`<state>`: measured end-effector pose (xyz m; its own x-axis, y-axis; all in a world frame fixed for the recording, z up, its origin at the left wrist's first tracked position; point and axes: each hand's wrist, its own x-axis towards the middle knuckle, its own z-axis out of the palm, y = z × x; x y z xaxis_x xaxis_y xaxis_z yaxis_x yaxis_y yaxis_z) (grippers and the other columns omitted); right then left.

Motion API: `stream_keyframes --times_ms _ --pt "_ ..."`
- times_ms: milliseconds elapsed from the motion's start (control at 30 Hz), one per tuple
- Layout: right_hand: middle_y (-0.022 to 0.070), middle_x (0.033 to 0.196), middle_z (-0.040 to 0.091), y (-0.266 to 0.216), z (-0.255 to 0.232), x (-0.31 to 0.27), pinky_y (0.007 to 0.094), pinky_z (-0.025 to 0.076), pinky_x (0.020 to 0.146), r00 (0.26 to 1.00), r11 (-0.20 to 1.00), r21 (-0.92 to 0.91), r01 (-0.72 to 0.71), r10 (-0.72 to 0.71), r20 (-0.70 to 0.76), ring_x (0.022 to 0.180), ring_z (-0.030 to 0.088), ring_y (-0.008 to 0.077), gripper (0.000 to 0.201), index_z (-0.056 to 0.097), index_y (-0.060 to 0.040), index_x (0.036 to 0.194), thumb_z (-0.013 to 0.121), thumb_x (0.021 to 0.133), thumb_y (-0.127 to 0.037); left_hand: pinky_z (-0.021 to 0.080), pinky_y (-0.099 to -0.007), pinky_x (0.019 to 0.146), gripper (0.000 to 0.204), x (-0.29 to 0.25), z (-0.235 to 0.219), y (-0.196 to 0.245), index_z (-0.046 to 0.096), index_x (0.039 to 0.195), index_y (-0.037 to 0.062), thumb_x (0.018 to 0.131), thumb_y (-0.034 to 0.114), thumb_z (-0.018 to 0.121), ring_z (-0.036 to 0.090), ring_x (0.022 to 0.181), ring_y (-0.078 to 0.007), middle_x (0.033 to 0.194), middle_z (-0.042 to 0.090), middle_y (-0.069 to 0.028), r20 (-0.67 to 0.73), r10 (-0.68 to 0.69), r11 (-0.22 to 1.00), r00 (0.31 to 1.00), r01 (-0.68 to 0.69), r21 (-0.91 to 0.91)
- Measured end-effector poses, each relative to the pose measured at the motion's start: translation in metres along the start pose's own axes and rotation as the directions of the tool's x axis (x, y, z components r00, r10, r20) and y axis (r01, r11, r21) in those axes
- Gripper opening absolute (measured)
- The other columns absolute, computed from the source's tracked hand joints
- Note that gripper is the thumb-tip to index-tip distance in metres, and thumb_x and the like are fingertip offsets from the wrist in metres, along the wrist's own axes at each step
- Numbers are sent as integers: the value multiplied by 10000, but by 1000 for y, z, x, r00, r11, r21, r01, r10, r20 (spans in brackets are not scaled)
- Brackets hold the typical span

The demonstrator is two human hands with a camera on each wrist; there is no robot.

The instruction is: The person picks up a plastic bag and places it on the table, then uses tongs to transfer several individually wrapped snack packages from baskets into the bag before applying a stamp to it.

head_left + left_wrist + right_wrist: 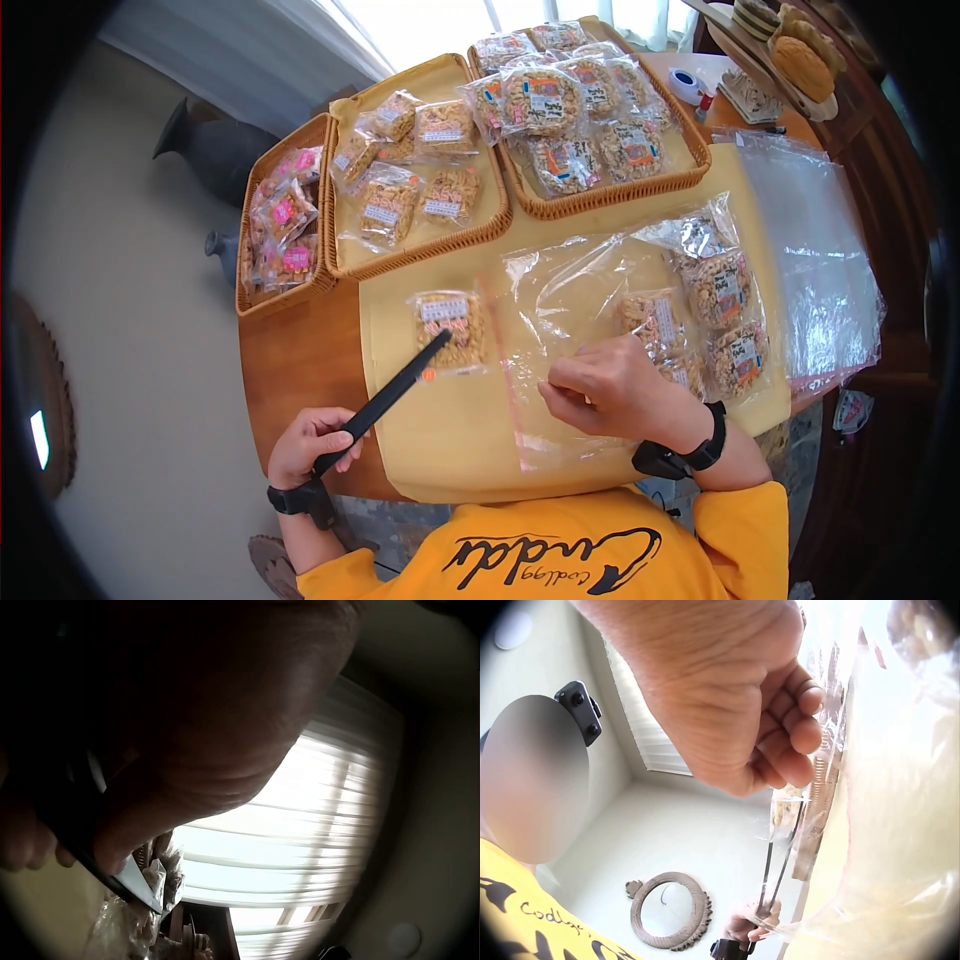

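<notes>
1. Vase (pixel 215 150), dark, matte, round-bodied: lying on its side beyond the table.
2. Small wicker basket (pixel 290 298): holding crinkled packets with pink labels.
3. Left hand (pixel 310 445): grasping the tongs, thumb pressing along the top.
4. Tongs (pixel 385 400), black, long, slim: reaching up to the packet; cannot tell whether the tips are clamping it.
5. Middle wicker basket (pixel 425 252), paper-lined: holding squarish, knobbly packets.
6. Packet (pixel 440 308), clear film, golden, lumpy, white-labelled: sitting at the tongs' tips over the yellow sheet (pixel 440 440), left of the big bag.
7. Big bag (pixel 560 290), clear, glossy, wrinkled, pink-edged: spreading across the sheet.
8. Large wicker basket (pixel 620 197): holding heaped, mostly round packets.
9. Right hand (pixel 620 385): curling its fingers at the big bag; cannot tell whether film is being pinched.
10. Bagged packets (pixel 722 290), round and squarish: lying inside the big bag's right half.
11. Spare bags (pixel 810 260), flat, slippery-looking: overhanging the table's right edge.
</notes>
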<state>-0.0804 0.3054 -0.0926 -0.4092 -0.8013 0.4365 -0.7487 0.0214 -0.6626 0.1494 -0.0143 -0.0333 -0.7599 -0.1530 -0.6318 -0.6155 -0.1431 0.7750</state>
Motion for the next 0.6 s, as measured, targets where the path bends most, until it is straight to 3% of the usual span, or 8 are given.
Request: stream_keyframes --times_ms 200,333,400,533,600 --pt "69 495 496 -1 0 1 371 415 420 1000 1000 28 -13 14 -11 453 554 251 211 502 -93 660 672 785 -104 455 -218 560 251 9 3 8 654 1064 -45 884 128 671 569 612 -84 785 653 -40 213 -190 980 959 171 101" --pt "65 505 512 -3 -2 3 374 420 425 1000 1000 24 -5 6 -13 463 566 245 189 514 -92 684 674 784 -104 456 -216 569 289 32 13 35 653 1092 -40 890 164 685 560 623 -69 798 657 -25 231 -242 950 942 181 256" --pt "63 507 514 -2 -2 3 374 421 426 1000 1000 30 6 -5 -17 465 569 245 184 517 -92 689 674 784 -103 454 -217 571 296 45 13 47 654 1103 -26 894 182 687 544 622 -59 787 639 -1 232 -219 927 948 128 352" --pt "62 503 508 -2 0 3 370 426 426 1000 1000 18 -13 13 0 463 567 244 201 506 -97 668 676 777 -101 427 -215 564 280 52 24 87 654 1049 0 878 218 691 504 619 -48 752 580 31 70 -7 850 998 -31 525" --pt "62 500 503 -1 -1 3 368 426 426 1000 1000 18 -21 21 12 461 565 244 210 501 -98 659 677 774 -100 428 -205 561 296 48 21 96 651 1052 -11 877 226 686 507 619 -44 746 574 35 35 -5 841 999 -15 541"
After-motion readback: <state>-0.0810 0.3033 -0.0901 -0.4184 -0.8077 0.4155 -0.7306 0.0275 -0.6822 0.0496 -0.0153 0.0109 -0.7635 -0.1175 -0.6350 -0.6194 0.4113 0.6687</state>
